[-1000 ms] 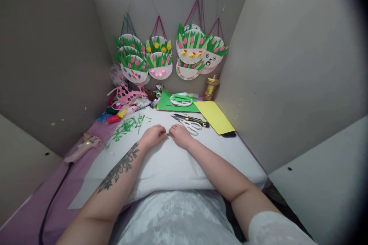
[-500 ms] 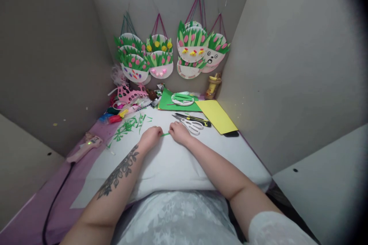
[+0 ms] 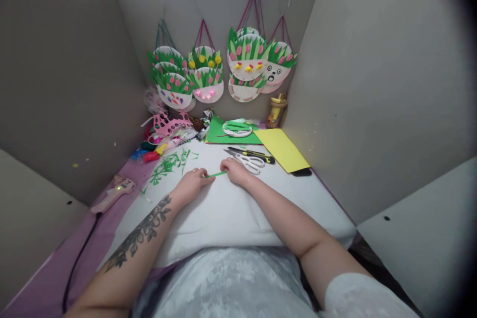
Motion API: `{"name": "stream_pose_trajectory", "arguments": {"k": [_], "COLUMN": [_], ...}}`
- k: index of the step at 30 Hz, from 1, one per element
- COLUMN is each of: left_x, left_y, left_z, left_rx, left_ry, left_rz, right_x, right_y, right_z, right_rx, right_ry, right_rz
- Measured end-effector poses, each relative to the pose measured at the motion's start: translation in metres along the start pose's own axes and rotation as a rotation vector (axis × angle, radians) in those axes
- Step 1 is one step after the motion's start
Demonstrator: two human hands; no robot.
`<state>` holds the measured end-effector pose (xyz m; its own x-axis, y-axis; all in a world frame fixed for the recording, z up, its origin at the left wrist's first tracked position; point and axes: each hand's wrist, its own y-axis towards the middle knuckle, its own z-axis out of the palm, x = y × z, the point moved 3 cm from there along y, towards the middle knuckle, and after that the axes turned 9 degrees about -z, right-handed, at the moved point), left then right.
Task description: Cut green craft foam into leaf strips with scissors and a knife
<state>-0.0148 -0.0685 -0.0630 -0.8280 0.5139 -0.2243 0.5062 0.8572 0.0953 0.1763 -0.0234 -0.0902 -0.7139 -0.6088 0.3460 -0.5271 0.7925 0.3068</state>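
A narrow green strip (image 3: 216, 175) stretches between my two hands, low over the white sheet (image 3: 219, 213). My left hand (image 3: 194, 181) pinches its left end, with the thumb and fingertips close together. At the strip's right end, my right hand (image 3: 233, 169) has its fingers closed on it. White-handled scissors (image 3: 252, 163) lie just right of my right hand, beside a black and yellow cutter knife (image 3: 257, 155). Green paper scraps (image 3: 167, 166) are scattered beyond my left hand.
Green paper (image 3: 216, 131) bears a paper plate (image 3: 237, 132) of green pieces; yellow paper (image 3: 281, 149) lies to the right. A pink glue gun (image 3: 114, 196) with a cord rests at left. Decorated plate baskets (image 3: 246, 67) hang on the back panel. Grey panels flank the table.
My left hand has moved left, away from my right hand, and its fingers have loosened somewhat. More of the green strip shows between the hands. The camera view has shifted slightly.
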Motion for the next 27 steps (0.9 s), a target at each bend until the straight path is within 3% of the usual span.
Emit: {"name": "stream_pose_trajectory", "arguments": {"k": [8, 13, 17, 22, 27], "left_x": [-0.022, -0.027, -0.034, -0.038, -0.023], "left_y": [0.028, 0.044, 0.042, 0.037, 0.037], "left_z": [0.011, 0.017, 0.020, 0.016, 0.011], "left_rx": [0.006, -0.015, -0.039, -0.030, -0.065], "left_ry": [0.041, -0.024, 0.010, 0.020, -0.005], "left_rz": [-0.067, -0.040, -0.038, -0.106, -0.200], "right_x": [0.002, -0.046, -0.086, -0.096, -0.095], "right_y": [-0.001, -0.004, -0.012, -0.013, -0.013], "right_z": [-0.006, -0.045, -0.062, -0.055, -0.061], "right_rx": [-0.015, -0.128, -0.083, 0.015, 0.038], "right_ry": [-0.196, -0.302, -0.310, -0.263, -0.287], "right_rz": [0.029, 0.313, 0.520, 0.516, 0.511]}}
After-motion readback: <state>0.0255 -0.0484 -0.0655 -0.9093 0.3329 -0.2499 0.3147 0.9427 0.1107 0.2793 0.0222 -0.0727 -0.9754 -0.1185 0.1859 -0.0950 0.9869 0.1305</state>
